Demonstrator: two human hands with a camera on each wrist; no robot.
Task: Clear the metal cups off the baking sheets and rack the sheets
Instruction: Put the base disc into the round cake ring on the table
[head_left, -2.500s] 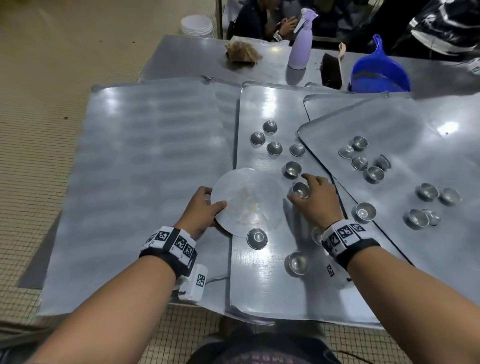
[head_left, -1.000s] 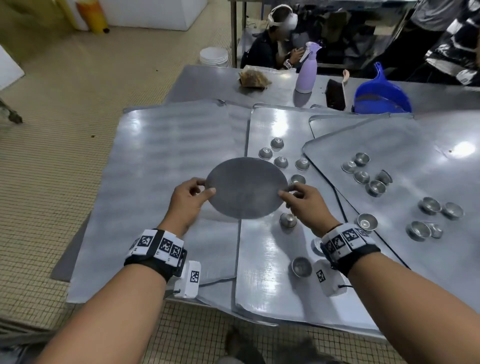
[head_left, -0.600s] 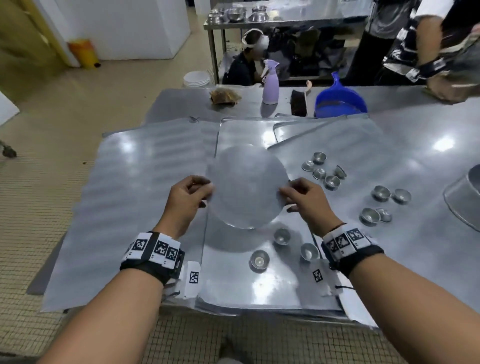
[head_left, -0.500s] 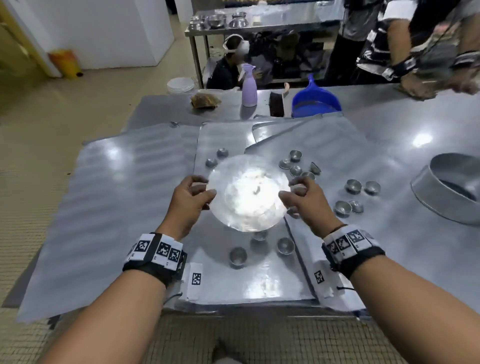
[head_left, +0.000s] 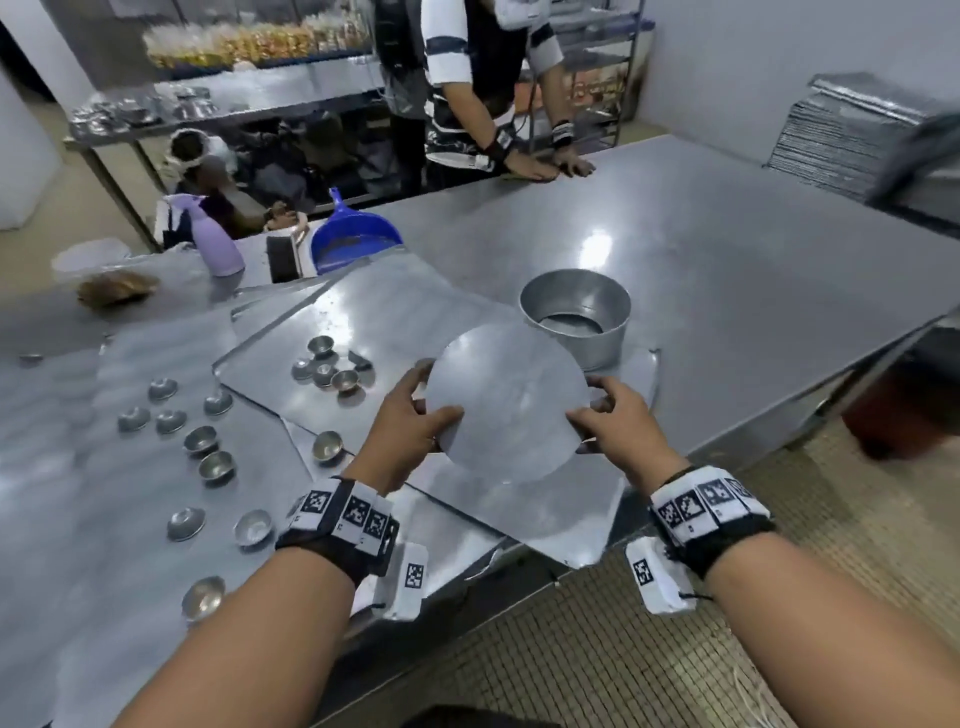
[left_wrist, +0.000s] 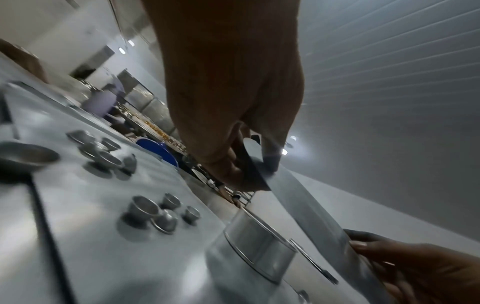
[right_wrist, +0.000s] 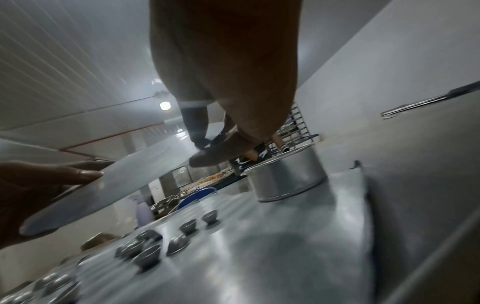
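The round metal disc (head_left: 506, 402) is held clear of the work surface, tilted, pinched at opposite edges. The left hand (head_left: 410, 434) has thumb on top and fingers curled under the near-left rim; the right hand (head_left: 615, 423) grips the right rim in the same manner. Both are closed on the disc alone.

Just beyond the grip, toward the right hand, the round tin (head_left: 576, 317) stands open-topped on the corner of the uppermost baking sheet (head_left: 379, 312). To the left of the left hand, a cluster of metal cups (head_left: 330, 369) remains on that sheet, and more cups (head_left: 200, 441) lie scattered on the sheet further left. No cup has been cleared, in my judgement, and no sheet is ready for racking.

Risks: the hold is an edge pinch on thin, smooth metal, so a slip at either side would drop the disc onto the cups below and scatter them. The top sheet overhangs the table (head_left: 727, 249) edge beneath the hands; weight set on that corner could tip it.

Against the frame half a second earlier, the disc has travelled right, from above the middle sheet to just before the tin, and the view has swung right with it. The grip is unchanged.
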